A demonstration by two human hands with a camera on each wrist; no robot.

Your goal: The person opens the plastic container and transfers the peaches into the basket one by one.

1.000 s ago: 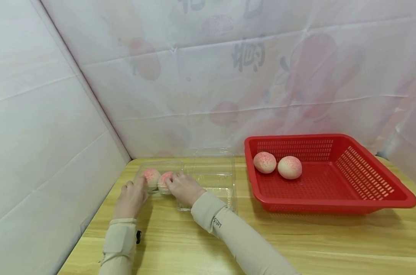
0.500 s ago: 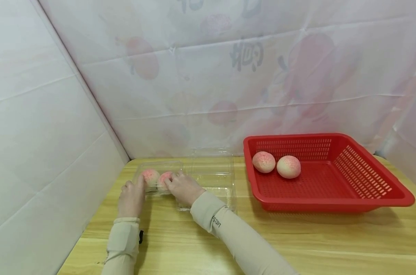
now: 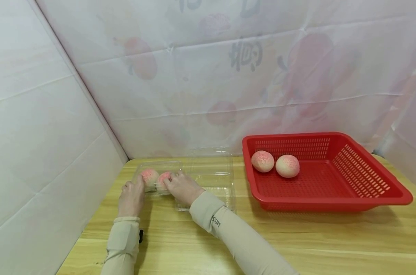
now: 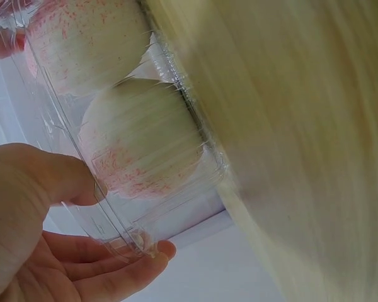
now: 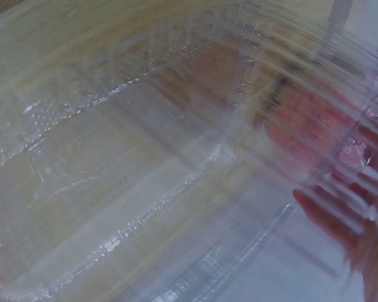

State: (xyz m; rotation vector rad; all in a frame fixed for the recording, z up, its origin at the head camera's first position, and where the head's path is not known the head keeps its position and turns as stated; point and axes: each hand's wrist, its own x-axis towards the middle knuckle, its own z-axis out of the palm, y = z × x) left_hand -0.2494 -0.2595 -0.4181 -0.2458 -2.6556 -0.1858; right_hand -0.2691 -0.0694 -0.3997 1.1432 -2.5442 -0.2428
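Observation:
Two round pink-and-white buns, the left bun (image 3: 149, 178) and the right bun (image 3: 162, 182), sit side by side in a clear plastic box (image 3: 163, 165) at the table's left. My left hand (image 3: 131, 196) grips the box's left end; in the left wrist view its thumb and fingers (image 4: 116, 277) pinch the clear rim beside a bun (image 4: 142, 135). My right hand (image 3: 184, 188) holds the right end of this box, fingertips at the right bun. Under and beside my right wrist lies another clear box (image 3: 225, 191), open, its lid (image 3: 211, 160) tilted back.
A red basket (image 3: 332, 204) stands on the wooden table (image 3: 194, 244) at the right, with two more buns, one (image 3: 262, 161) in its back left corner and one (image 3: 287, 166) beside it. White printed cloth (image 3: 180, 88) rises behind the table and at both sides.
The whole head view has shifted slightly. My left hand has turned a little closer against the left end of the box. My right hand stays at the box's right end.

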